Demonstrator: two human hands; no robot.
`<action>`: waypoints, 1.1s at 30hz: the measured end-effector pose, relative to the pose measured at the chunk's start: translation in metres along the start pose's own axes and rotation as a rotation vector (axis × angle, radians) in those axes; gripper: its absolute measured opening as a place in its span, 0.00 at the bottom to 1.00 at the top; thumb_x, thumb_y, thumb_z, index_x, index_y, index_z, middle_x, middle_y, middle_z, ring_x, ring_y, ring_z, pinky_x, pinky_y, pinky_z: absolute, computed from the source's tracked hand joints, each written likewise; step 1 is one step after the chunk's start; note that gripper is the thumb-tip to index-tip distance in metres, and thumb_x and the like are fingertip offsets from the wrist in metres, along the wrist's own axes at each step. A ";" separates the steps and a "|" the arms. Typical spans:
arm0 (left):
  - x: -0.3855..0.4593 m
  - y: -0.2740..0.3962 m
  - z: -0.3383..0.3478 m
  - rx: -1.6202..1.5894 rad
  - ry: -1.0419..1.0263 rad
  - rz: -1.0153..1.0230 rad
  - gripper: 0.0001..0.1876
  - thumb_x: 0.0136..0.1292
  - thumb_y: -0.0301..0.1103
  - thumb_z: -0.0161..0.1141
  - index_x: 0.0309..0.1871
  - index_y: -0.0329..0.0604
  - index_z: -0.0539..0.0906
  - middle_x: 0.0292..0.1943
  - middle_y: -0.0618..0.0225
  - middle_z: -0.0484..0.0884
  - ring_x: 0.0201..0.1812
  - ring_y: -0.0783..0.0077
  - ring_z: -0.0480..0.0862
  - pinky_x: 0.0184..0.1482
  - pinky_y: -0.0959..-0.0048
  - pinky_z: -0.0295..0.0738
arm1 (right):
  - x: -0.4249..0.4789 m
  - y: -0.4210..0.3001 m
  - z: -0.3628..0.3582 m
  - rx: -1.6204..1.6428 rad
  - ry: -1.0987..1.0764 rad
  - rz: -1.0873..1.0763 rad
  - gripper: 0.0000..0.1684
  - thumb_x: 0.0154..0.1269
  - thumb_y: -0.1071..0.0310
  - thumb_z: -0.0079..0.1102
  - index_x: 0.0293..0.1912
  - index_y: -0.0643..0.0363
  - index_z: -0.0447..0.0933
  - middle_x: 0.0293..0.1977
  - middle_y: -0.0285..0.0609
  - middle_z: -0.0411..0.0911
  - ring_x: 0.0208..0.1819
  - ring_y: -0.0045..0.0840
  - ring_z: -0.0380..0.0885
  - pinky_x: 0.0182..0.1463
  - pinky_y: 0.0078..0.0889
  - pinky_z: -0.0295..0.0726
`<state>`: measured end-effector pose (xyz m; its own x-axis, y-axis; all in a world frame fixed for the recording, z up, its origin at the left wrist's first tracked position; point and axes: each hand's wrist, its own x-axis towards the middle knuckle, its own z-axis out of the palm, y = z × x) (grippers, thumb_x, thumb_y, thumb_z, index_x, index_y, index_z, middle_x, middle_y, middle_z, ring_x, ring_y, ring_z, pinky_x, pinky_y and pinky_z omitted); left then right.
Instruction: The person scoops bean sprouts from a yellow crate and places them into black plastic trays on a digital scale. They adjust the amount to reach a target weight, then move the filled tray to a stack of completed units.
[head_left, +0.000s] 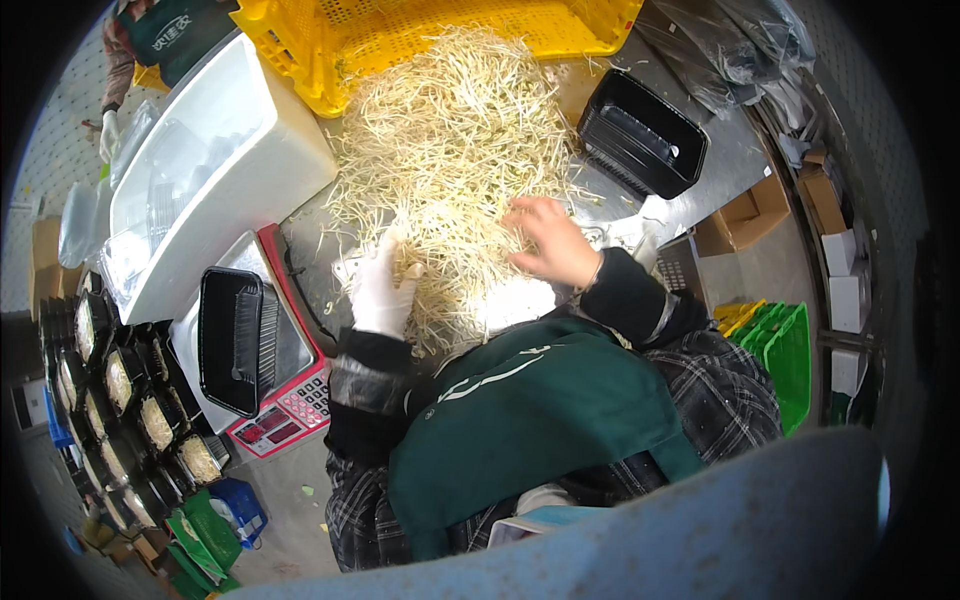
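Note:
A large heap of bean sprouts (457, 142) spreads over the metal table and spills towards me from a tipped yellow crate. My left hand (381, 291), in a white glove, rests against the near left side of the heap, thumb and fingers apart. On the right side, my right hand (553, 241) is bare and slightly blurred, with its spread fingers touching the sprouts. Neither hand shows a clear grip on anything. Left of me, a black plastic tray (229, 341) sits on a red electronic scale (289, 405). A stack of black trays (641, 135) stands right of the heap.
The yellow plastic crate (450, 37) is behind the heap. A white foam box (300, 157) holds clear plastic packaging. Sprout-filled trays (120, 382) are stacked at left. Green crates (784, 360) and a cardboard box (746, 214) lie right. Another person (161, 37) stands at far left.

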<state>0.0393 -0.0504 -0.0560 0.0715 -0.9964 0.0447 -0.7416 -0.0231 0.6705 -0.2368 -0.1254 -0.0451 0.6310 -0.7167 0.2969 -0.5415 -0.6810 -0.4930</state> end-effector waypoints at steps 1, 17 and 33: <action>-0.001 0.016 -0.007 0.051 0.017 0.060 0.40 0.47 0.33 0.70 0.65 0.45 0.64 0.56 0.50 0.71 0.56 0.51 0.71 0.58 0.63 0.66 | 0.006 0.003 -0.003 0.023 0.010 0.048 0.35 0.45 0.52 0.69 0.53 0.54 0.71 0.54 0.48 0.68 0.55 0.42 0.65 0.57 0.42 0.67; -0.015 0.048 0.019 0.535 -0.006 0.151 0.23 0.57 0.47 0.58 0.58 0.64 0.75 0.64 0.52 0.63 0.65 0.46 0.60 0.64 0.47 0.50 | 0.038 -0.010 0.008 -0.007 0.155 -0.052 0.18 0.50 0.64 0.62 0.43 0.56 0.77 0.46 0.44 0.74 0.50 0.41 0.70 0.55 0.40 0.69; 0.003 0.030 0.024 0.236 0.035 0.082 0.45 0.39 0.33 0.71 0.66 0.50 0.64 0.58 0.53 0.69 0.59 0.52 0.68 0.59 0.57 0.63 | -0.004 -0.002 0.034 -0.007 0.018 0.151 0.51 0.44 0.51 0.70 0.63 0.61 0.57 0.62 0.56 0.58 0.64 0.48 0.56 0.66 0.44 0.57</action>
<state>0.0009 -0.0558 -0.0538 0.0247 -0.9925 0.1201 -0.8805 0.0353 0.4726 -0.2189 -0.1160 -0.0731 0.5322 -0.8136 0.2342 -0.6332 -0.5661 -0.5278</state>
